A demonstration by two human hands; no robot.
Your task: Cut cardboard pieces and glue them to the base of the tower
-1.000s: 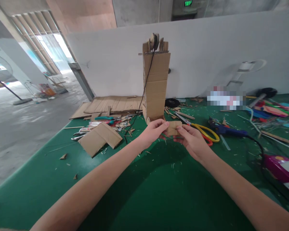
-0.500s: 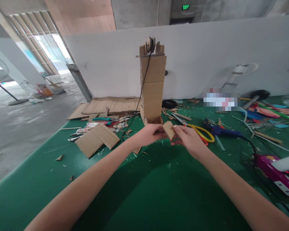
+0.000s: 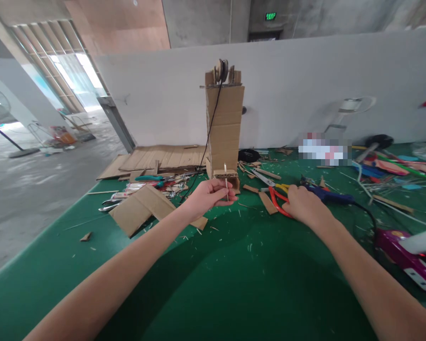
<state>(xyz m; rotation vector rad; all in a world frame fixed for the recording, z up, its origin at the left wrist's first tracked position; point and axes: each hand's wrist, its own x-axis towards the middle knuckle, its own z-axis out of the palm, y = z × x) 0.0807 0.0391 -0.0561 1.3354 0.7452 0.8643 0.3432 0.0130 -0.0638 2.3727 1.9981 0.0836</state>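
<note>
Head view: left hand (image 3: pixel 210 194) pinches a thin stick (image 3: pixel 226 182) upright before the cardboard tower (image 3: pixel 224 128). Right hand (image 3: pixel 304 206) grips red-handled pliers (image 3: pixel 277 201) on the green desk (image 3: pixel 234 284).

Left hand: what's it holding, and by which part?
The left hand pinches a thin stick upright by its lower end; the upper end pokes up free.

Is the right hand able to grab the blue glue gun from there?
Probably yes. The right hand rests on the red-handled pliers, and the blue glue gun lies just beyond it with nothing between.
</note>
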